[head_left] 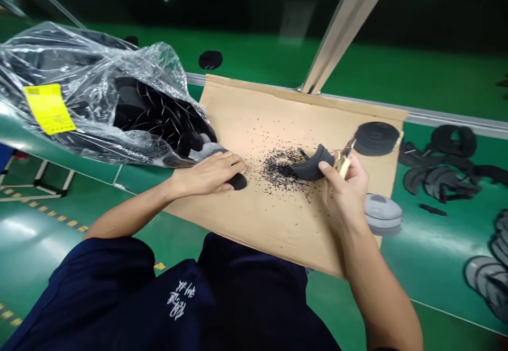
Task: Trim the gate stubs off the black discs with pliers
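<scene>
My right hand [347, 187] is closed around a small tool [342, 164] with a metal tip and a pale yellow handle; its exact kind is unclear. The thumb and fingers of that hand also pinch a curved black foam piece [313, 164] above a scatter of black crumbs [278, 170]. At the mouth of the clear plastic bag [159, 60], my left hand [216, 172] is closed on a black oval pad [238, 182], which its fingers partly cover. Many dark pads [159, 115] fill the bag. Beneath both hands lies a cardboard sheet [254, 218].
A black oval stack [377, 138] and a grey oval stack [383, 213] stand at the cardboard's right edge. Curved black pieces [444, 176] lie beyond, with more grey pads [486, 279] at far right. A metal post [345, 30] rises behind the sheet.
</scene>
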Demonstrator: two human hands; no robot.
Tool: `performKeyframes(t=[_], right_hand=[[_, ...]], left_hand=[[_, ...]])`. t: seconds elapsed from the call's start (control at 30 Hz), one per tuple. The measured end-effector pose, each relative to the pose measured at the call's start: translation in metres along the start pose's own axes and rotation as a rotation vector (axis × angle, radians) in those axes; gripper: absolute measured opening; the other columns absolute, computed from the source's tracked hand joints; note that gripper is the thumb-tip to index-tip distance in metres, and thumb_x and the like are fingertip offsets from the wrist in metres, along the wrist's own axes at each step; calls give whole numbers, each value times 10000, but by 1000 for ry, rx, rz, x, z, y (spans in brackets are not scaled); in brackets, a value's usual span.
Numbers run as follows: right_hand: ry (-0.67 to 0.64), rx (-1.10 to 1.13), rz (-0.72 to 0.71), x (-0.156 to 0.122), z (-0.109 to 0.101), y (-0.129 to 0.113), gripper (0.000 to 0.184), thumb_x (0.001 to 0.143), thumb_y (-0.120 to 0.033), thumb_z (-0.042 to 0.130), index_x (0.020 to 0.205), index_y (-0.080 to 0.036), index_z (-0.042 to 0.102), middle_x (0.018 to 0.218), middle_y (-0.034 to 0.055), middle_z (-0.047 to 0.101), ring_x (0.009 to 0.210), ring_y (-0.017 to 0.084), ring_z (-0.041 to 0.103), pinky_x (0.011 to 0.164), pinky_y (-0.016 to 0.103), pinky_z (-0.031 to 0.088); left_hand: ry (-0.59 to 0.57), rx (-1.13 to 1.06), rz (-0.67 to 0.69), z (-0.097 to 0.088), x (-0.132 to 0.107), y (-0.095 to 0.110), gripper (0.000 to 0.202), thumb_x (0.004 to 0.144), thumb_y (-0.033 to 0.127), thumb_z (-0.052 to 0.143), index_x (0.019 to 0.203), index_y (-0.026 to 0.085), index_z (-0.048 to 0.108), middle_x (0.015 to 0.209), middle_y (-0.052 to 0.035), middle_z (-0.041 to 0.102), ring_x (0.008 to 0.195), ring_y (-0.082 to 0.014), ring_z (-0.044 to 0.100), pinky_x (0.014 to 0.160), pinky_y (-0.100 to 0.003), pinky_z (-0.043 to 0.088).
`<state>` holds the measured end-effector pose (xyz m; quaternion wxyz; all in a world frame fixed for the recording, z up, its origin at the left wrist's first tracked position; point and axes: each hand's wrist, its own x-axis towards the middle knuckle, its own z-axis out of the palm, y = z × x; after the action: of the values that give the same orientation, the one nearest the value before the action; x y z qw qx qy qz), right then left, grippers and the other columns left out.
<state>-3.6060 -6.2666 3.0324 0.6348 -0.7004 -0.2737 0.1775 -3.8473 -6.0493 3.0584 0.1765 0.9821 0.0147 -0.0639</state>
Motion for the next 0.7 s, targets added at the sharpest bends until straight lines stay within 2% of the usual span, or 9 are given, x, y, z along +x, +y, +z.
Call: performKeyframes(t=[0.1,0.17,0.27,0.33,0.4,0.5,0.6,0.7], right_hand=[[-8,28,10,-3,2,-1,374,767,-436,820,993,-255,583,884,-16,533,775,152,524,727,294,479],[-13,63,33,-7,6,-4,373,742,-414,842,968,-248,596,857,-25,524,752,141,495,706,283,455],[-41,109,63,-14,13,-10,370,716,-395,861,937,-238,609,823,-37,521,729,130,469,690,278,428],[-62,138,87,-19,16,-14,362,713,-389,864,926,-237,613,816,-40,526,731,129,468,696,280,419],[-68,158,108,-23,18,-16,353,710,-381,868,915,-237,619,809,-42,523,730,127,462,701,281,406],[-64,194,137,-27,18,-20,357,693,-369,881,903,-237,623,803,-42,528,726,126,458,699,281,393],[-74,224,178,-28,19,-21,370,674,-366,891,895,-240,622,770,-47,514,700,125,443,666,275,379],[-61,258,205,-27,20,-22,383,660,-364,889,891,-244,608,772,-43,521,697,128,455,656,274,401]], left_hand=[[2,-219,15,-7,5,-1,377,840,267,781,1149,172,587,1109,-95,646,947,-234,616,802,-327,471],[75,-494,43,-8,16,2,366,857,344,782,1125,178,596,978,-53,639,812,-173,605,719,-294,487],[246,-949,175,1,45,11,376,897,448,757,1126,195,600,868,-8,607,682,-108,576,624,-249,510],[434,-1119,291,11,67,21,353,896,471,770,1044,200,599,928,-27,634,746,-112,634,648,-246,556],[689,-1095,359,22,84,31,275,909,397,775,934,193,592,986,-43,659,856,-125,683,712,-249,593],[999,-780,392,37,95,41,97,941,167,709,896,179,625,997,-39,705,939,-121,704,799,-249,608],[1107,-504,384,49,94,42,154,931,28,625,945,178,660,1045,-49,736,981,-129,713,833,-262,619],[1088,-420,377,57,92,40,282,938,-23,524,1068,174,678,1126,-78,737,1061,-151,714,892,-306,633]])
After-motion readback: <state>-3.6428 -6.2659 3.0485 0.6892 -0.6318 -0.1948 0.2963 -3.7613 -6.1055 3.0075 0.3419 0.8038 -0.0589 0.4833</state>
